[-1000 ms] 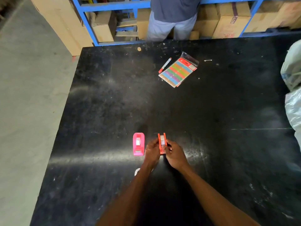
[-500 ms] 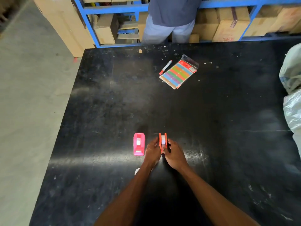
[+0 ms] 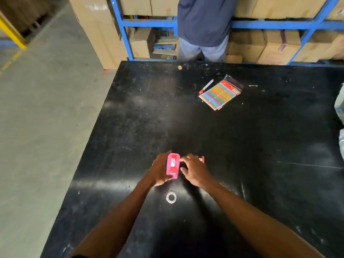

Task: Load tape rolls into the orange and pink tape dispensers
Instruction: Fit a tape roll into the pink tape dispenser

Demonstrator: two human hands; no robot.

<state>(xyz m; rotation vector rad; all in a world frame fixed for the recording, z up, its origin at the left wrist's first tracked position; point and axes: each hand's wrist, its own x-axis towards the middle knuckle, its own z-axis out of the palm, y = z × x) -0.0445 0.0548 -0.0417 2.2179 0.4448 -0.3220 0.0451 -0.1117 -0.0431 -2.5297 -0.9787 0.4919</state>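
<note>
The pink tape dispenser (image 3: 173, 165) stands on the black table (image 3: 242, 146), and my left hand (image 3: 160, 169) grips its left side. My right hand (image 3: 194, 169) has its fingertips on the dispenser's right side. Behind my right hand, only a sliver of the orange tape dispenser (image 3: 202, 159) shows, standing on the table; nobody holds it. A clear tape roll (image 3: 171, 197) lies flat on the table just in front of my hands.
A packet of coloured strips (image 3: 219, 94) and a red-and-white pen (image 3: 206, 86) lie at the far middle of the table. A person (image 3: 203, 25) stands at the far edge before blue shelving (image 3: 149, 23) with cardboard boxes. Plastic bags (image 3: 340, 108) sit at the right edge.
Both hands have left the orange dispenser and moved to the pink one. The tape roll near my left wrist is now fully exposed. The camera view shifted.
</note>
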